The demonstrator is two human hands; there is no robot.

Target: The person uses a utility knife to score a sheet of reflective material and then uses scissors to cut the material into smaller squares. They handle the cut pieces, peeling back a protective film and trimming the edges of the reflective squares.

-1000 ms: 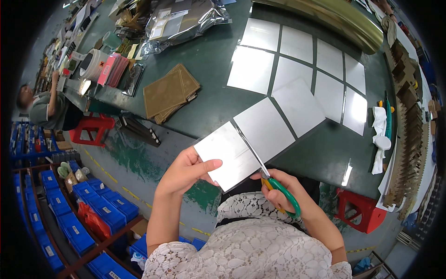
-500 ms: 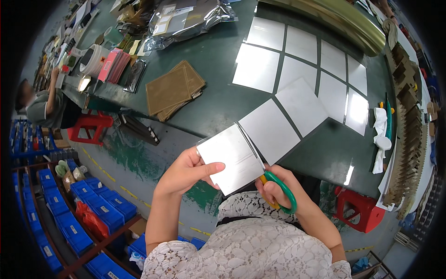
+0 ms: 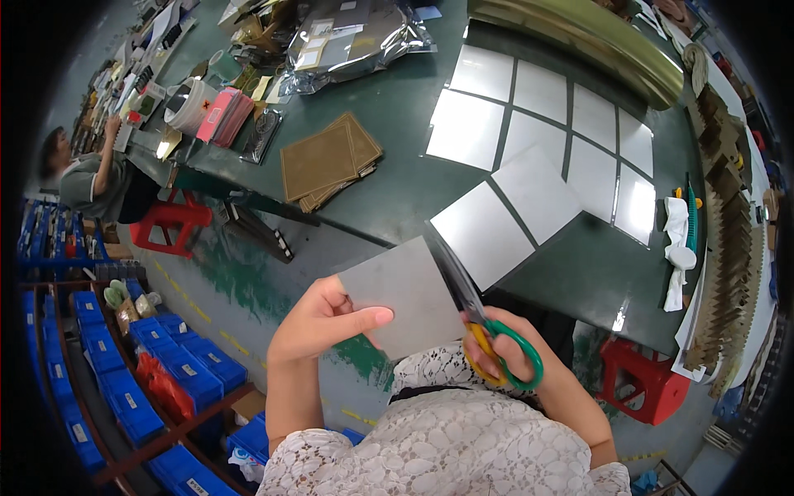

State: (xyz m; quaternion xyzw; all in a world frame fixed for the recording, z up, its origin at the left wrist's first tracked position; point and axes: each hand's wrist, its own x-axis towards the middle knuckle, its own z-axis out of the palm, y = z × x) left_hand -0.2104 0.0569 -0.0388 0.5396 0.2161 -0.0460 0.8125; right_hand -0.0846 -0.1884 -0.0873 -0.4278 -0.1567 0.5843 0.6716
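My left hand point(image 3: 321, 324) pinches a pale square panel point(image 3: 401, 285), thumb on top and fingers beneath. My right hand point(image 3: 517, 343) is closed round scissors point(image 3: 463, 285) with a green and a yellow handle loop. Their dark blades stand slightly apart beside the panel's right edge. Just past the blades, a strip of two more pale squares point(image 3: 484, 231) reaches over the table edge area and overlaps a larger sheet of silvery squares point(image 3: 533, 140) divided by dark lines.
On the green table point(image 3: 389, 186) lie brown square sheets point(image 3: 327, 157), a silvery plastic bag point(image 3: 356, 50) and a gold roll point(image 3: 579, 41). Red stools point(image 3: 645, 380) and blue bins point(image 3: 128, 405) stand below. Another person point(image 3: 91, 182) sits at the far left.
The scissor blades have opened wider and moved slightly right. The panel in my left hand has tilted, turning from bright white to grey, and a gap now shows between it and the strip.
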